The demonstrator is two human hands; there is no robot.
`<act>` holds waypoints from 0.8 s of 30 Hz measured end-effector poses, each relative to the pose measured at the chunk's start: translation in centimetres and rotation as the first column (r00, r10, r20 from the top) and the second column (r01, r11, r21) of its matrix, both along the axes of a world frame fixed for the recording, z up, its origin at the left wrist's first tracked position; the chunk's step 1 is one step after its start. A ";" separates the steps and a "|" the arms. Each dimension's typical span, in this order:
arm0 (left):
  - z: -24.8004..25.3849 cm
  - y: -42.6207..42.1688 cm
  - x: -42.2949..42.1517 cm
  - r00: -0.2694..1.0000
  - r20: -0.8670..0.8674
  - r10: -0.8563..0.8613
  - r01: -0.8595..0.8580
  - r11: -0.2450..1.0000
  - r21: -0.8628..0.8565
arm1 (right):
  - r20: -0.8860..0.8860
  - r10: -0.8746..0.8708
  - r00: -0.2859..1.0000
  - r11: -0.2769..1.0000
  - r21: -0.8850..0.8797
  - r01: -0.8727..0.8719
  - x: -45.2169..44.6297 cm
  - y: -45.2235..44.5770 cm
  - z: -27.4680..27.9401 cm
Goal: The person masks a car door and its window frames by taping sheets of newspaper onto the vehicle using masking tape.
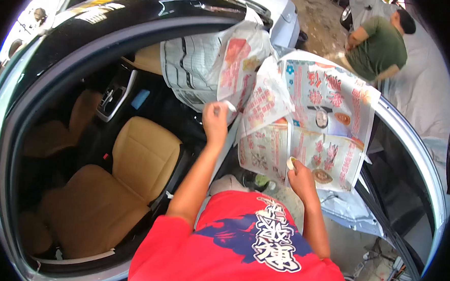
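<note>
Between the fingers of my left hand is a small white strip, which looks like tape. That hand is closed in a pinch at the car's door opening, just below the hanging newspaper. My right hand is closed on a cream roll of masking tape, seen partly edge-on. It is in front of the large newspaper sheets with red print that cover the open car door. Smaller overlapping sheets join the two areas of paper. How the paper is fastened is hard to see.
On my left lie the tan car seat, the gear console and a blue object. The door frame curves around on the right. A person in a green shirt stands beyond, near a grey-covered vehicle.
</note>
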State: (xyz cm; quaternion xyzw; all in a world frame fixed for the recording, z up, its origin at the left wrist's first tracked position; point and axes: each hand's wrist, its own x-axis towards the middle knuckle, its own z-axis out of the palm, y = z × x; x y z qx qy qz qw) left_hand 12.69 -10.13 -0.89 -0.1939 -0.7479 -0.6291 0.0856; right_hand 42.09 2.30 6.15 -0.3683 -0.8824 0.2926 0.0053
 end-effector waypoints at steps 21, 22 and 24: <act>-6.7 7.1 -11.3 0.942 0.135 0.308 -0.262 0.924 -0.278 | -0.008 -0.263 0.965 0.939 -0.231 0.254 6.2 -5.2 -2.4; -5.9 7.1 -11.2 0.938 0.167 0.303 -0.246 0.923 -0.296 | -0.010 -0.255 0.967 0.941 -0.234 0.246 6.0 -5.1 -2.4; -4.9 6.8 -10.5 0.931 0.211 0.297 -0.216 0.916 -0.338 | -0.005 -0.265 0.964 0.940 -0.222 0.258 5.9 -4.9 -2.4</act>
